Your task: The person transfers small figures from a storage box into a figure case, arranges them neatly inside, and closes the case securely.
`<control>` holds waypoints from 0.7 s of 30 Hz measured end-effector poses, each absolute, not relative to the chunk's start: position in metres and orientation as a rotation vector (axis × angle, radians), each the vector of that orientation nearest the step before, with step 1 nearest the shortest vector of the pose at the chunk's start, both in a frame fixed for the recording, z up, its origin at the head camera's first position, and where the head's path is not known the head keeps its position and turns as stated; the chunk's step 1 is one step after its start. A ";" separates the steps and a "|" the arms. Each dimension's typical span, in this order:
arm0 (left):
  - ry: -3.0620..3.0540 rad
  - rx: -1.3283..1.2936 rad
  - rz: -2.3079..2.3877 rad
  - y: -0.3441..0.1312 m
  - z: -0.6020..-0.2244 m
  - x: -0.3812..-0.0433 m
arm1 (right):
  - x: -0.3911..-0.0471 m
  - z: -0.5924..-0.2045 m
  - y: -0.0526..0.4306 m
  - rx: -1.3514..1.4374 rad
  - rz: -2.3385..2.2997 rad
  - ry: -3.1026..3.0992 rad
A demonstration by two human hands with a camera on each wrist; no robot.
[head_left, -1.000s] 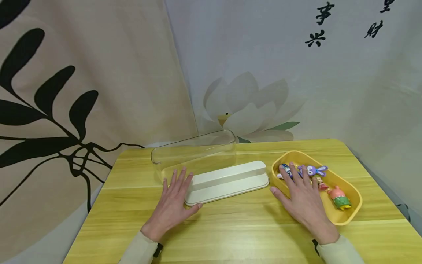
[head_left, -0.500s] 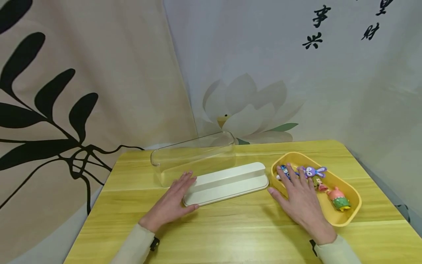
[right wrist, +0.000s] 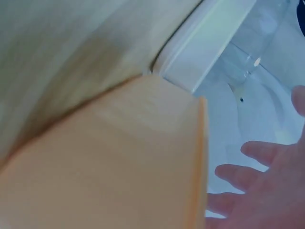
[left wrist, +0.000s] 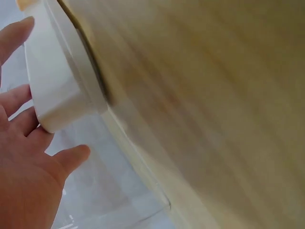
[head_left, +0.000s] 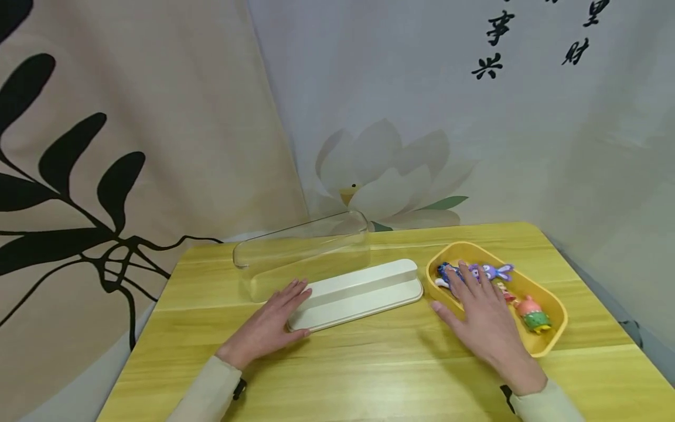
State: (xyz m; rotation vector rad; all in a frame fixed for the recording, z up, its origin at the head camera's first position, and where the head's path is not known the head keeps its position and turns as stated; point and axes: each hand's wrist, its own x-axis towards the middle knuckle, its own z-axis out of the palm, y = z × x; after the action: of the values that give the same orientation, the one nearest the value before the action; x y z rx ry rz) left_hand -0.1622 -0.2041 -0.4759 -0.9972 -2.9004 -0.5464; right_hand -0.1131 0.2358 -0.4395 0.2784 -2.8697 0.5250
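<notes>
My left hand (head_left: 268, 327) is at the left end of a long white base (head_left: 364, 298) with a raised ridge, its fingers extended. In the left wrist view the fingers lie close along the end of the white base (left wrist: 52, 76). My right hand (head_left: 487, 328) is spread over the left part of a yellow tray (head_left: 551, 309). Inside the tray are a blue toy figure (head_left: 444, 275), partly hidden by fingers, a purple rabbit figure (head_left: 493, 271), a small doll in red (head_left: 506, 293) and a pink pig figure in green (head_left: 534, 315). Neither hand grips anything.
A clear, box-shaped cover (head_left: 311, 255) stands behind the white base, near the back edge of the wooden table (head_left: 358, 375). Behind the table hangs a light curtain (head_left: 401, 76) printed with a flower and black characters.
The whole head view has shifted slightly left. My left fingers have turned and drawn in against the end of the white base. The right hand stays over the tray.
</notes>
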 end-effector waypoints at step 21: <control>-2.901 -1.021 -0.554 -0.206 -0.475 -0.167 | -0.109 -0.427 0.286 0.130 0.717 -2.835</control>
State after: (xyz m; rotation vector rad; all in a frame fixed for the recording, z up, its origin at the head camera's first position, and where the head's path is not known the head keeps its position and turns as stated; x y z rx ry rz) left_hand -0.1668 -0.2062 -0.4749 -1.0212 -2.9006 -0.5538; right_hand -0.1091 0.2859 -0.4271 0.1295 -2.8345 0.7172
